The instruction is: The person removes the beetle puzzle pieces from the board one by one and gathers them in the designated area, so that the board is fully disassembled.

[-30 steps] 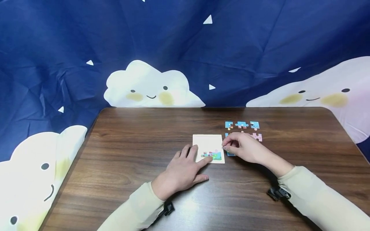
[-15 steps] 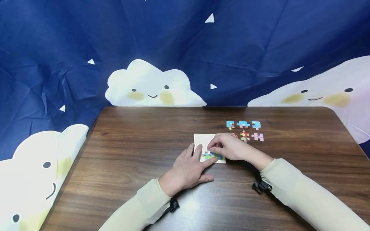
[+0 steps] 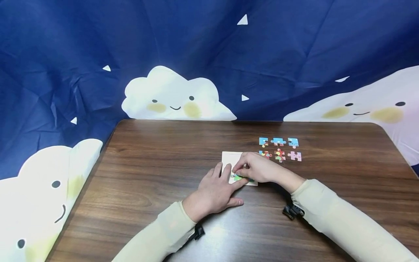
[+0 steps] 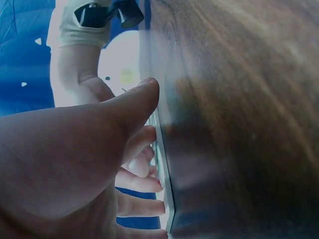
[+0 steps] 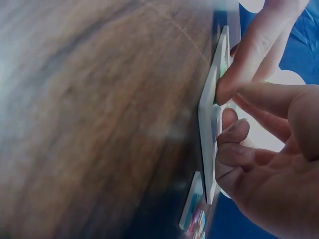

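Note:
A cream square puzzle tray [image 3: 229,156] lies on the table with several joined green and multicoloured puzzle pieces [image 3: 235,178] along its near side. My left hand [image 3: 214,191] rests spread over the tray's left and front edges, fingertips on it and thumb out over the table. Above the pieces my right hand [image 3: 260,168] bends down, its thumb and index finger pinching at a jigsaw puzzle piece that they mostly cover. In the right wrist view, the curled fingers [image 5: 234,132] press close against the tray [image 5: 205,119]. Both hands hide the tray's lower right part.
Beyond my right hand, loose puzzle pieces lie in two rows: blue ones [image 3: 278,141] at the back, red and pink ones [image 3: 280,155] nearer. All stand on a brown wooden table [image 3: 157,156]. A dark blue cloud-print curtain [image 3: 203,43] hangs behind its far edge.
My right hand has moved left from the loose pieces onto the tray, bringing a puzzle piece from beside it. My left hand stays on the tray, with only a slight shift.

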A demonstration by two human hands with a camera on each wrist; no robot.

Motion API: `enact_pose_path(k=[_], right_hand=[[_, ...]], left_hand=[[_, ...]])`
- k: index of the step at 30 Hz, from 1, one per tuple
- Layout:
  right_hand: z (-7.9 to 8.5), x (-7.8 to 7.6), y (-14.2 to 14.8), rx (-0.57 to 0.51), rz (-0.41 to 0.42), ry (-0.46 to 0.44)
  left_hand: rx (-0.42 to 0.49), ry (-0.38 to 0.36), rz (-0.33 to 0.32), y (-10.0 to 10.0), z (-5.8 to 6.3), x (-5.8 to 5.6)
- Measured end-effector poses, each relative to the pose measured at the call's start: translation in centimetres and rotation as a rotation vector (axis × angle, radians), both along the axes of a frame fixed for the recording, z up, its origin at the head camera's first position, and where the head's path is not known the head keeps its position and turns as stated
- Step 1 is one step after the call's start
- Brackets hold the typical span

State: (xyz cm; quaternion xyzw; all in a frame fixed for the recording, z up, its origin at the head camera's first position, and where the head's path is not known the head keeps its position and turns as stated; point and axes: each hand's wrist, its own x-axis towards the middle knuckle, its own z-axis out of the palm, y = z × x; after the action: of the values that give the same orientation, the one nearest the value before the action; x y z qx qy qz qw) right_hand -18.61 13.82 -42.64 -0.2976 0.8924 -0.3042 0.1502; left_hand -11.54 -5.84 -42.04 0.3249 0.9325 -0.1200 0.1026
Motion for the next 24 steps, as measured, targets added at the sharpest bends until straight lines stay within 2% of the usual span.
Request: enact_pose_path(k=[6, 13, 19, 24], right_hand=[[0.2, -0.3, -0.4, -0.012, -0.035, -0.062], [0.3, -0.3, -0.1, -0.12, -0.037, -0.162], [0.4, -0.4, 0.6, -0.17, -0.051, -0.14], [1.1, -0.4, 1.6, -0.186, -0.091, -0.125]], left_hand=[[-0.008, 0.001, -0.003, -0.1, -0.1, -0.1], [-0.008, 0.008, -0.003, -0.1, -0.2, -0.1], [0.001, 0.012, -0.01, -0.1, -0.2, -0.1], [0.016, -0.024, 0.001, -0.1, -0.2, -0.2]])
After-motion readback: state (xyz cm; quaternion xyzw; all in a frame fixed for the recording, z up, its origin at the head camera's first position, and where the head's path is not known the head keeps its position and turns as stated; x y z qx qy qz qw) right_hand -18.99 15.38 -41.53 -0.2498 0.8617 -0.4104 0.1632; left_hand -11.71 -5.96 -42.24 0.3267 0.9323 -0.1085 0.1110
